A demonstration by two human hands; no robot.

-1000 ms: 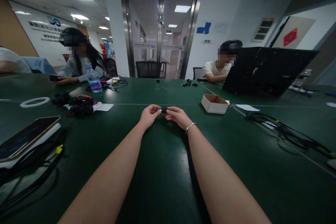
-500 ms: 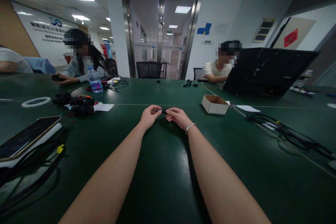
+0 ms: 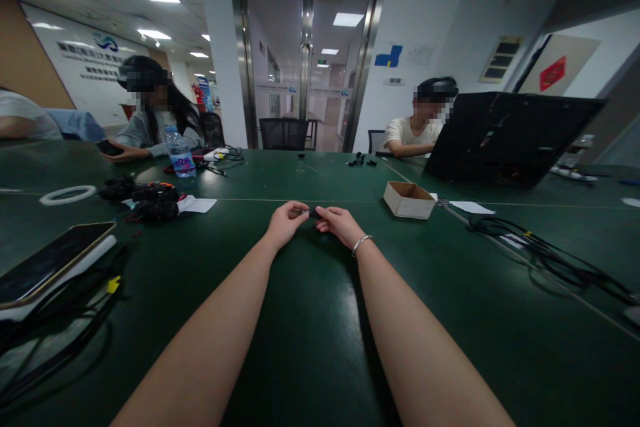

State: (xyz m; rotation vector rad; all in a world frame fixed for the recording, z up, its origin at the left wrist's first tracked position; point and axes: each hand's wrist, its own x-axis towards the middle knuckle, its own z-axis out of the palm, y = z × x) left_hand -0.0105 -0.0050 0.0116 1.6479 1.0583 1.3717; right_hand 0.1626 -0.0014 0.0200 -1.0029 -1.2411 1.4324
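Note:
My left hand (image 3: 287,221) and my right hand (image 3: 341,223) meet just above the green table (image 3: 310,320), fingertips nearly touching. Between them is a small black piece (image 3: 313,213), pinched by the right thumb and fingers. The left thumb and forefinger close on a tiny pale part (image 3: 305,212) at the piece's left end; it is too small to name. A silver bangle circles my right wrist.
An open cardboard box (image 3: 409,201) stands right of my hands. Black cables (image 3: 545,257) lie farther right. On the left are a phone (image 3: 57,260), a black bundle (image 3: 155,203) and a water bottle (image 3: 181,153). Two people sit across, one beside a large black panel (image 3: 510,140).
My hands stay almost in place, with the small black piece still between them. The person at the far left has tilted the dark object in their hand slightly.

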